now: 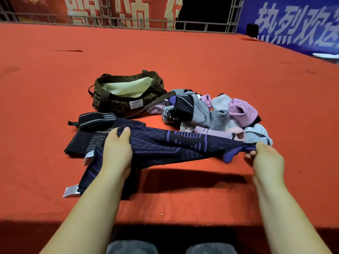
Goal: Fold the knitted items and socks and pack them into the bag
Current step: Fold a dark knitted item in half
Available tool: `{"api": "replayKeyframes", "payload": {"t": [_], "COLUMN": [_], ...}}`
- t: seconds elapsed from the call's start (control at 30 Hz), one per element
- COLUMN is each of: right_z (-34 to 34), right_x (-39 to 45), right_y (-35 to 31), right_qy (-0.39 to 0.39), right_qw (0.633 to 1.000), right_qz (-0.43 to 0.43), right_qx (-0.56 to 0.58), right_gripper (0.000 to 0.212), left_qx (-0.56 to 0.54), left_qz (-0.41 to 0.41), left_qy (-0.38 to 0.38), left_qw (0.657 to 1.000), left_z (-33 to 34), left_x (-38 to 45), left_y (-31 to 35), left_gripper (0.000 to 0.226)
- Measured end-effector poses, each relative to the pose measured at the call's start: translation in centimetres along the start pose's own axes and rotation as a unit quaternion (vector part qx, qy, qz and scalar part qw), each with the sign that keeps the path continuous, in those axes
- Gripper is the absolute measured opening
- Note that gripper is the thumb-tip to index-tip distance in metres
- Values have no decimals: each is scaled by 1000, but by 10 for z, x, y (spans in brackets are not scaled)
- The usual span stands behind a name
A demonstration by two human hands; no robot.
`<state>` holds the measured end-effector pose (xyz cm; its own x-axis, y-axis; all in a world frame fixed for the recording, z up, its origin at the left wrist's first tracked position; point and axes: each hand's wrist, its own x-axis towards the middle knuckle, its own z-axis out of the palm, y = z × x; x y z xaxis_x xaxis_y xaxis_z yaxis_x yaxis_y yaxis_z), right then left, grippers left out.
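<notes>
Two hands stretch one dark knitted piece above the red cloth

You hold a navy knitted item [165, 145] patterned with purple lines and small diamond grids, pulled out sideways just above the red table cover [183, 61]. Your left hand [117, 151] grips its left part, thumb on top and fingers curled under the fabric, while your right hand [266, 158] pinches its purple-edged end between thumb and fingertips. Below your left hand the piece hangs down onto the cover, with a white tag [70, 191] at its lower corner. Just beside it on the left lie black striped knitted pieces [91, 129]. Behind your right hand sits a heap of grey, pink and pale socks [211, 112]. Further back stands the camouflage bag [126, 92], open, showing a pale lining and a FASHION label
</notes>
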<state>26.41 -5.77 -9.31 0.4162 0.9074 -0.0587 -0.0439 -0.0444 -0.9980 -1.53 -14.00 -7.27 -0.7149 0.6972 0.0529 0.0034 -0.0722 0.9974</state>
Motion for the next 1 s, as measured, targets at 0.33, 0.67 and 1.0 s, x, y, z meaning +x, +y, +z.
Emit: {"api": "replayKeyframes", "payload": {"t": [0.33, 0.67, 1.0], "right_z": [-12, -5, -8], "right_x": [-14, -44, -24], "right_y": [46, 84, 70], "right_qy": [-88, -143, -136], "right_qw": [940, 864, 903], "right_qz": [-93, -295, -272], "right_qx": [-318, -382, -303], "right_gripper": [14, 42, 44], "left_qx": [453, 455, 344], "left_qz": [216, 322, 233], "left_qy": [-154, -372, -359], "left_qw": [851, 743, 836], "left_z": [21, 82, 100], "left_x": [-47, -75, -51], "left_y": [-55, -72, -75], "left_gripper": [46, 57, 20]}}
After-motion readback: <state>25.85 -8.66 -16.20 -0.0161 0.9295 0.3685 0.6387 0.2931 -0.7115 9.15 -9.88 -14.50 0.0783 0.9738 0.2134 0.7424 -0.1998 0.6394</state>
